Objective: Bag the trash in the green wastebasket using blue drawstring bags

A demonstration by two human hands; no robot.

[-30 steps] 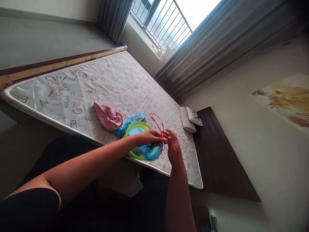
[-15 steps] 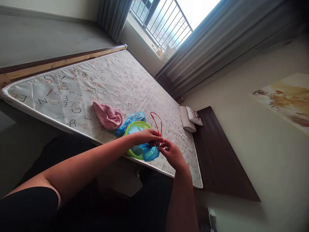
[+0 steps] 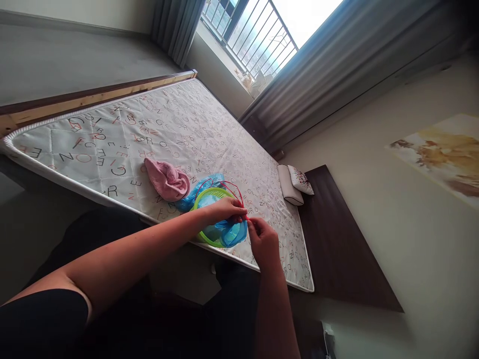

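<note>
A green plastic basket [image 3: 214, 191] sits at the mattress edge, lined with a blue plastic bag [image 3: 234, 235] that spills over its right side. A red drawstring [image 3: 238, 192] loops up from the bag. My left hand [image 3: 229, 210] reaches over the basket, fingers closed on the drawstring. Right beside it, my right hand [image 3: 265, 239] pinches the same red drawstring close to the bag's edge; its fingertips partly hide the grip. More blue plastic bunches up behind the basket, next to a crumpled pink towel [image 3: 170, 182].
The mattress [image 3: 112, 144] with printed letters spreads ahead, bordered by a wooden bed frame [image 3: 97, 96]. Two pillows [image 3: 294, 184] lie by the dark headboard [image 3: 344, 239]. Beyond are grey curtains [image 3: 329, 80] and a railed window [image 3: 258, 35].
The red loop has dropped lower and leans left over the basket. My right hand has closed its fingers and turned more upright. The basket and towel have stayed put.
</note>
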